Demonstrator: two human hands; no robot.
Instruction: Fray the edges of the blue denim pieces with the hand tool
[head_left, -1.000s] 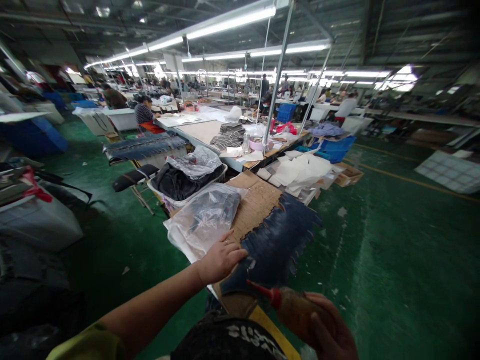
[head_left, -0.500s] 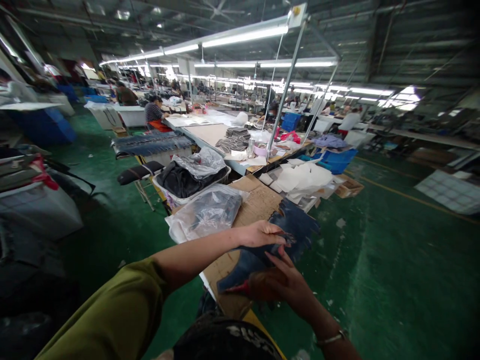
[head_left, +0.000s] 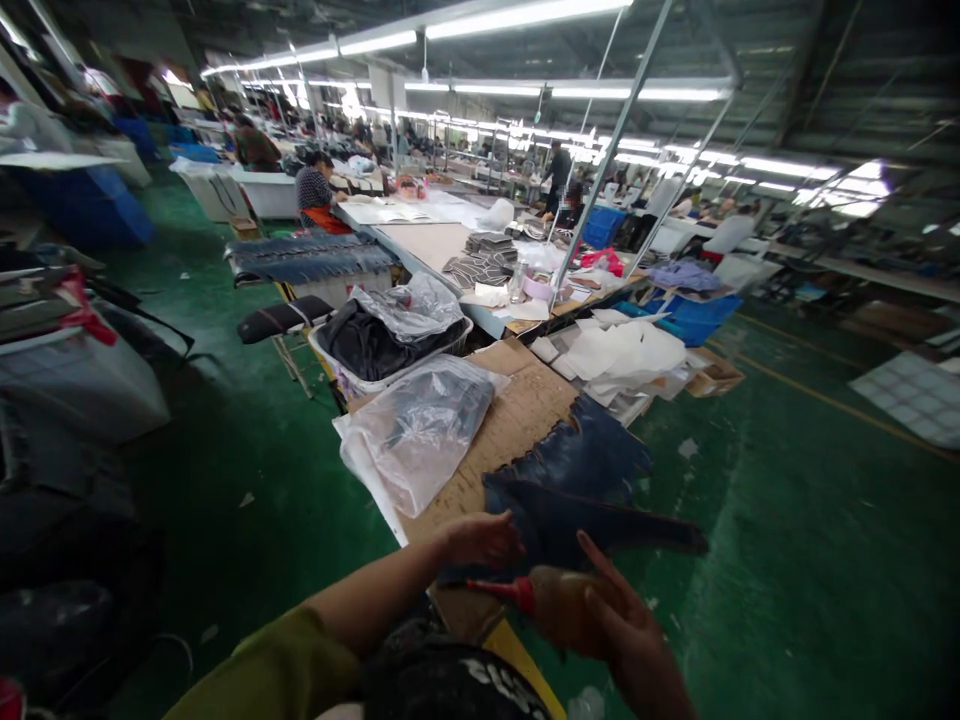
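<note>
My right hand (head_left: 626,625) is wrapped round an amber bottle (head_left: 574,608) with a red nozzle that points left. Its index finger is stretched along the bottle's upper side. Close to the near edge of the dark blue pieces, my left hand (head_left: 484,540) is blurred, and whether it pinches anything cannot be made out. A long dark blue strip (head_left: 622,525) lies across the other blue pieces (head_left: 577,450), its narrow end sticking out past the board on the right. Under them is a brown cardboard surface (head_left: 525,385).
A clear plastic bag (head_left: 420,430) lies left on the cardboard. Behind it stands a white basket (head_left: 394,375) of black material. White sheets (head_left: 619,355) are piled at the back right. A person (head_left: 316,195) sits farther off.
My left hand has moved left and nearer, away from my right hand. The bottle has shifted right and nearer. The long blue strip now lies extended to the right. The view has shifted slightly.
</note>
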